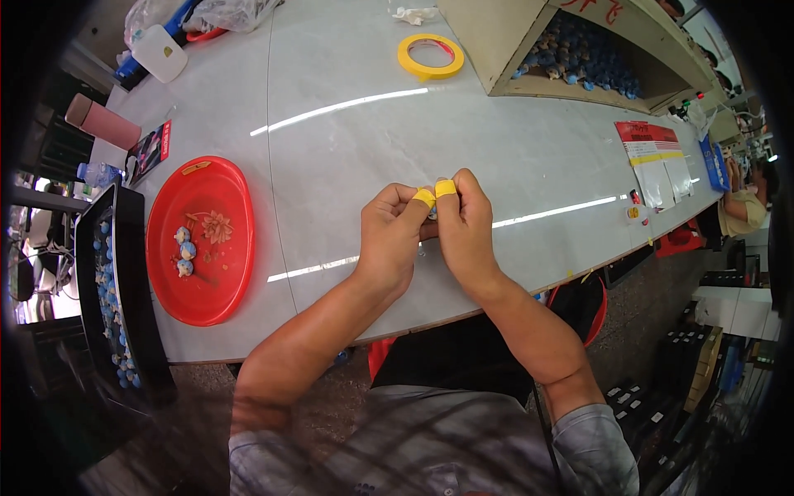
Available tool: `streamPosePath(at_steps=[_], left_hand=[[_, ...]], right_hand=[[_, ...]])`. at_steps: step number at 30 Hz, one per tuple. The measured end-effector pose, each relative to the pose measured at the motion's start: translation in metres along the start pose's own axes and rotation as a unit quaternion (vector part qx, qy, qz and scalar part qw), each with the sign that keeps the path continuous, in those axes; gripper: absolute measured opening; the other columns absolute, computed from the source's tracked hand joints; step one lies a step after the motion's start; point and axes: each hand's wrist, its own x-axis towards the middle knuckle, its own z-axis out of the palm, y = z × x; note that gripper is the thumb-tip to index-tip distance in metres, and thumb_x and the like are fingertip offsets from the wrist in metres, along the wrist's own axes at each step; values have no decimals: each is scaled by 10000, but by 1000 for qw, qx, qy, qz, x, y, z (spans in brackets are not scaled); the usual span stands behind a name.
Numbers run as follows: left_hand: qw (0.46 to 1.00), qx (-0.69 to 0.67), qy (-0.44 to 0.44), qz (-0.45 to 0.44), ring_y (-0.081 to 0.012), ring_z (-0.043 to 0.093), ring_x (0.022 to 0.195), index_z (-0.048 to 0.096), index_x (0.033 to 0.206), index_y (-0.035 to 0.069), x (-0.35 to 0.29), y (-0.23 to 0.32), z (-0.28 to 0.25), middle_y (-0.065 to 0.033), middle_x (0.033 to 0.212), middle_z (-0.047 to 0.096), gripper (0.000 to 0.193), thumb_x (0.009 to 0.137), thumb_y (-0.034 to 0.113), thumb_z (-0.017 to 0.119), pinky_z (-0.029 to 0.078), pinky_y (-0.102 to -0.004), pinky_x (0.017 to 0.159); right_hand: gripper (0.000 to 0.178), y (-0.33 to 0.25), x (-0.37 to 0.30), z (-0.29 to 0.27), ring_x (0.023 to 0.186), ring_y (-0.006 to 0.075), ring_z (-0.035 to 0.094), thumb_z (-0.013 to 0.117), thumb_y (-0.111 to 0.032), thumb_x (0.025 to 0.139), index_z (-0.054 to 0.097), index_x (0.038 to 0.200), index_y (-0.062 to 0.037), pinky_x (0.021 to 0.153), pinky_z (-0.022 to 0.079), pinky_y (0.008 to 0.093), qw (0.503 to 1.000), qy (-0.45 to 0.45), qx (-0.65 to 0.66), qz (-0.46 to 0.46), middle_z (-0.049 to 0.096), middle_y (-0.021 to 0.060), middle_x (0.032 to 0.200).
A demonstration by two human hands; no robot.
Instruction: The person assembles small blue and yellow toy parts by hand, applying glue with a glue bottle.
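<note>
My left hand (392,229) and my right hand (466,231) meet over the middle of the table, fingers closed and thumbs side by side. Yellow tape is wrapped round both thumb tips. Pinched between them is a small blue piece (432,213), mostly hidden by the fingers, so its full shape does not show. Left of my hands stands a red oval tray (229,281) with a flower print. Several small blue-and-white round pieces (187,250) lie in it.
A black bin (136,273) of blue pieces stands at the far left, near a pink bottle (103,121). Yellow tape (403,58) lies at the back beside a beige box (498,50) full of blue pieces. Red-and-white sheets (647,149) and a small white bottle (635,213) are at right.
</note>
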Motion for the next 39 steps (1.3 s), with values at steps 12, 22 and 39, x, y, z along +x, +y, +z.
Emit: streamPosePath(at_steps=[12, 22, 39], left_hand=[[999, -2, 38, 39, -121, 619, 760, 553, 914, -8, -1, -4, 7, -84, 857, 627, 166, 965, 142, 601, 564, -304, 729], [998, 1, 36, 49, -124, 622, 745, 556, 909, -6, -1, -6, 7, -83, 849, 627, 166, 964, 145, 600, 554, -296, 708], [998, 4, 37, 46, -115, 604, 755, 559, 905, 9, 1, -8, 7, -69, 859, 627, 167, 962, 158, 605, 533, -289, 702]], right_hand=[[181, 6, 0, 2, 585, 199, 410, 482, -74, 899, 385, 754, -25, 534, 365, 382, 999, 16, -34, -33, 452, 109, 665], [166, 4, 0, 1, 594, 217, 421, 477, -70, 893, 387, 762, -22, 550, 375, 393, 998, 17, -44, -38, 462, 120, 685], [148, 6, 0, 2, 606, 232, 440, 472, -74, 889, 391, 774, -26, 565, 384, 402, 997, 28, -55, -42, 469, 124, 702]])
